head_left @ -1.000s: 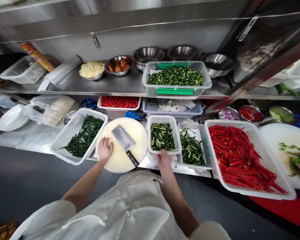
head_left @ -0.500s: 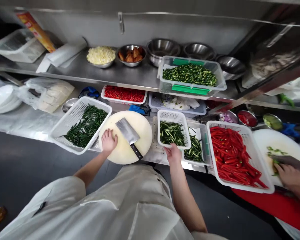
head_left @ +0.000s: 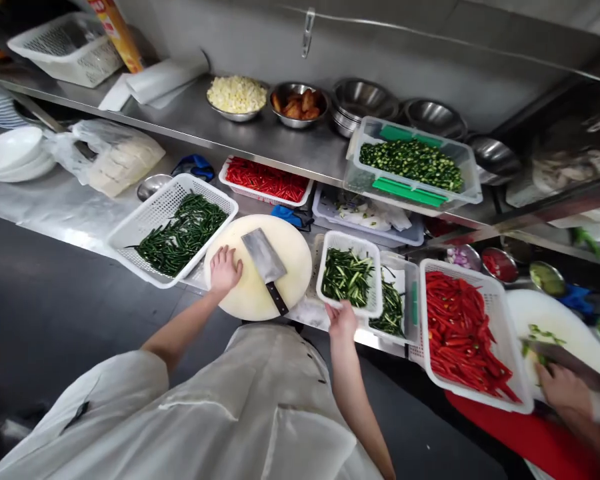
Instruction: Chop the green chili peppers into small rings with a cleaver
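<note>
My left hand (head_left: pixel 225 270) lies with fingers stretched out on the left part of a round white cutting board (head_left: pixel 230 303). Beside it on the board rests a cleaver (head_left: pixel 265 257), its black handle pointing toward me. With my right hand (head_left: pixel 342 320) I grip the front rim of a small white plastic basket (head_left: pixel 375 297). Cut green chili strips (head_left: pixel 347 277) fill that basket. It partly overlaps a clear tub (head_left: pixel 411 293) that holds more green strips. Left of the board is a larger white basket (head_left: pixel 117 230) of whole green chilies (head_left: pixel 180 233).
To the right, a basket (head_left: pixel 525 400) of red chilies stands near a co-worker's hand (head_left: pixel 563 385), which is cutting on another board (head_left: pixel 570 327). The shelf (head_left: pixel 190 120) above carries metal bowls and a tub (head_left: pixel 473 190) of chopped greens. Red chilies (head_left: pixel 265 180) sit beneath it.
The camera view has shifted and tilted. My left hand stays on the board and my right hand stays on the small basket's rim. The co-worker's hand and knife moved slightly.
</note>
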